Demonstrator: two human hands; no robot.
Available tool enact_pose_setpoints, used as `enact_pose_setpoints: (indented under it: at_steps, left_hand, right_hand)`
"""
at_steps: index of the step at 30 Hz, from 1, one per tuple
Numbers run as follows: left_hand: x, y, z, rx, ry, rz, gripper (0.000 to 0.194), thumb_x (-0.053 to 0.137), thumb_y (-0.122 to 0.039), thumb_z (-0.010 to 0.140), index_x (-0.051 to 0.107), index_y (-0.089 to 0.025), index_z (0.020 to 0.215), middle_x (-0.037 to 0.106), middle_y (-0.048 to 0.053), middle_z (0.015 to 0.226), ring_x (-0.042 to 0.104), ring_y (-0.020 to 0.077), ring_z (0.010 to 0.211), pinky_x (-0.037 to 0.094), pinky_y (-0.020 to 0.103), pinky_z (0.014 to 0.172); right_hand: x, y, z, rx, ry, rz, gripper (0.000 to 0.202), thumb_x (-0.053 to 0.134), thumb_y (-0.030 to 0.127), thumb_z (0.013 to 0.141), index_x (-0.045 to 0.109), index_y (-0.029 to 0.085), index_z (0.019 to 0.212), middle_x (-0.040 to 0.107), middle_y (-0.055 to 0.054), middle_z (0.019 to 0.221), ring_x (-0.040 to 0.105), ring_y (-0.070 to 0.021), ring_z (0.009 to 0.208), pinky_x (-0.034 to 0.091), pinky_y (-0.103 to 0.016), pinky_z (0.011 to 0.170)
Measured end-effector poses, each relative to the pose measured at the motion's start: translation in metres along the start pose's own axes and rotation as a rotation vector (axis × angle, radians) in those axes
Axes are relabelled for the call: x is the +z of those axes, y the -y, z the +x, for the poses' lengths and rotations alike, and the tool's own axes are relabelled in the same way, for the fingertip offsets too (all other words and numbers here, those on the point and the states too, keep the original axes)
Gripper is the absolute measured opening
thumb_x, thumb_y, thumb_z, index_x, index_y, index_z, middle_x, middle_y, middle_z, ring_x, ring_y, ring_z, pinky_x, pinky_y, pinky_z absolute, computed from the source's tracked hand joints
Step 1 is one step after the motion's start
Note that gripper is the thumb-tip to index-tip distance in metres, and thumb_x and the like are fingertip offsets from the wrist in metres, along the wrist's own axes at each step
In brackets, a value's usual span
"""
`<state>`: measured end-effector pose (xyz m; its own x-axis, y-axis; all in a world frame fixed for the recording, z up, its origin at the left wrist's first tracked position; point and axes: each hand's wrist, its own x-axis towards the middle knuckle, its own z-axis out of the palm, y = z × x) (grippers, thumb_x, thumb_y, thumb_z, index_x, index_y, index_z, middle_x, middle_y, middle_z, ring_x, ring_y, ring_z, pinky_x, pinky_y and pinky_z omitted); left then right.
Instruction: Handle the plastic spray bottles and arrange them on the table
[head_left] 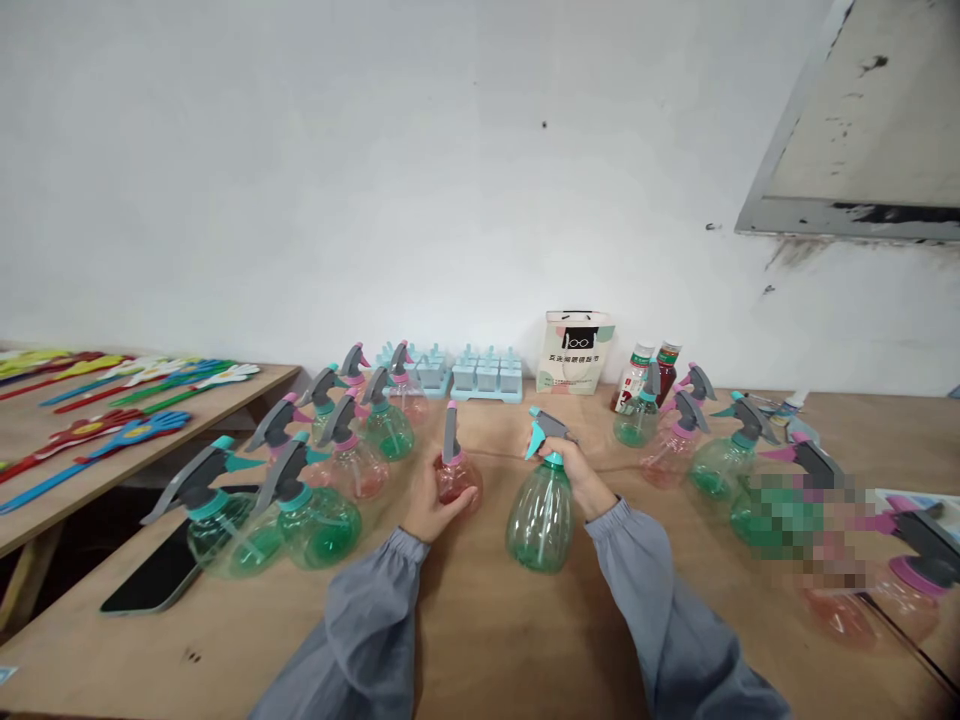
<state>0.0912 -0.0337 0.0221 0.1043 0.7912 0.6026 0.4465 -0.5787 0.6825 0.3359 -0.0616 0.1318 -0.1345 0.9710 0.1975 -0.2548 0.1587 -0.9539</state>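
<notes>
My left hand (435, 503) is closed round the body of a pink spray bottle (459, 478), which stands upright with its grey and pink head on top. In my right hand (576, 465) is a green spray bottle (541, 520), gripped at its grey and turquoise trigger head. Its clear green body hangs below the hand, slightly tilted; I cannot tell whether it touches the table. More spray bottles in green (319, 525) and pink (360, 468) stand to the left of my hands. Others, such as a green one (716, 467) and a pink one (670, 452), stand to the right.
Light-blue ice-pop moulds (487, 378), a paper bag (576, 355) and two labelled bottles (636, 378) line the wall. A phone (154, 575) lies at the left of the wooden table (480, 640). Colourful hand-shaped sticks (142, 428) cover another table at far left.
</notes>
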Motion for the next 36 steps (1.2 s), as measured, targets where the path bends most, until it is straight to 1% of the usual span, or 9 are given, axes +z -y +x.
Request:
enact_pose_setpoints:
  at_steps: [3, 8, 14, 20, 25, 27, 30, 32, 36]
  left_hand:
    - [0.0, 0.0, 0.0, -0.005, -0.001, -0.001, 0.07, 0.074, -0.046, 0.074, 0.04, -0.019, 0.129, 0.062, 0.011, 0.117, 0.064, 0.0282, 0.11, 0.049, 0.049, 0.1]
    - [0.0, -0.003, 0.0, -0.017, 0.004, -0.022, 0.07, 0.074, -0.045, 0.073, 0.041, -0.02, 0.129, 0.062, 0.011, 0.119, 0.064, 0.0284, 0.112, 0.048, 0.048, 0.102]
    - [-0.001, -0.005, 0.001, -0.02, 0.011, -0.019, 0.07, 0.074, -0.045, 0.073, 0.041, -0.02, 0.129, 0.063, 0.012, 0.12, 0.064, 0.0293, 0.114, 0.048, 0.049, 0.102]
    - [-0.002, -0.004, 0.001, -0.004, 0.005, 0.001, 0.07, 0.074, -0.045, 0.073, 0.042, -0.019, 0.129, 0.064, 0.012, 0.12, 0.064, 0.0296, 0.112, 0.049, 0.05, 0.1]
    - [-0.002, -0.004, 0.001, -0.023, 0.007, 0.004, 0.072, 0.076, -0.045, 0.071, 0.043, -0.019, 0.129, 0.065, 0.012, 0.118, 0.065, 0.0298, 0.111, 0.049, 0.05, 0.1]
    - [-0.002, -0.004, 0.001, -0.022, 0.01, 0.002, 0.071, 0.075, -0.045, 0.071, 0.043, -0.019, 0.129, 0.065, 0.012, 0.118, 0.065, 0.0294, 0.111, 0.049, 0.049, 0.099]
    - [-0.002, -0.004, 0.001, -0.02, 0.012, -0.002, 0.07, 0.075, -0.046, 0.071, 0.043, -0.019, 0.128, 0.066, 0.012, 0.118, 0.066, 0.0294, 0.11, 0.05, 0.048, 0.099]
    - [-0.002, -0.005, 0.001, -0.026, 0.009, -0.004, 0.07, 0.075, -0.046, 0.071, 0.042, -0.02, 0.128, 0.066, 0.012, 0.118, 0.066, 0.0293, 0.11, 0.05, 0.048, 0.099]
    - [-0.002, -0.007, 0.001, -0.02, 0.008, -0.012, 0.07, 0.074, -0.044, 0.071, 0.042, -0.019, 0.128, 0.065, 0.013, 0.119, 0.065, 0.0295, 0.112, 0.05, 0.048, 0.1]
  right_hand:
    - [0.0, -0.002, 0.001, -0.002, -0.024, -0.006, 0.012, 0.053, 0.027, 0.053, 0.064, 0.022, 0.054, 0.067, -0.003, 0.063, 0.063, -0.0222, 0.076, 0.047, -0.034, 0.076]
    - [0.002, -0.004, 0.0, -0.004, 0.048, -0.038, 0.013, 0.057, 0.025, 0.054, 0.068, 0.022, 0.06, 0.07, -0.003, 0.07, 0.065, -0.0231, 0.084, 0.047, -0.035, 0.084]
    - [0.0, -0.013, 0.003, 0.008, -0.04, 0.012, 0.011, 0.055, 0.029, 0.052, 0.063, 0.022, 0.056, 0.063, -0.001, 0.059, 0.061, -0.021, 0.069, 0.047, -0.035, 0.073]
    - [0.001, -0.012, 0.001, -0.023, 0.034, -0.01, 0.016, 0.056, 0.025, 0.054, 0.067, 0.023, 0.064, 0.071, -0.004, 0.072, 0.064, -0.0238, 0.083, 0.047, -0.036, 0.082]
    - [0.003, -0.015, 0.003, -0.053, -0.046, 0.022, 0.011, 0.052, 0.027, 0.052, 0.063, 0.023, 0.053, 0.065, -0.003, 0.062, 0.06, -0.0203, 0.067, 0.047, -0.035, 0.074]
    - [0.004, -0.016, 0.004, -0.063, -0.064, 0.015, 0.012, 0.053, 0.026, 0.053, 0.064, 0.023, 0.055, 0.066, -0.003, 0.063, 0.061, -0.0216, 0.072, 0.047, -0.036, 0.078]
    - [0.007, -0.016, 0.003, -0.08, -0.061, -0.012, 0.014, 0.055, 0.026, 0.055, 0.067, 0.024, 0.063, 0.07, -0.004, 0.07, 0.065, -0.0251, 0.088, 0.047, -0.037, 0.088]
    - [0.008, -0.017, 0.003, -0.083, -0.057, -0.041, 0.015, 0.057, 0.026, 0.056, 0.068, 0.025, 0.066, 0.071, -0.004, 0.073, 0.066, -0.0259, 0.094, 0.046, -0.039, 0.094]
    - [0.009, -0.024, 0.001, -0.099, -0.172, -0.093, 0.008, 0.059, 0.031, 0.057, 0.064, 0.024, 0.058, 0.067, -0.002, 0.065, 0.065, -0.0242, 0.08, 0.049, -0.039, 0.087]
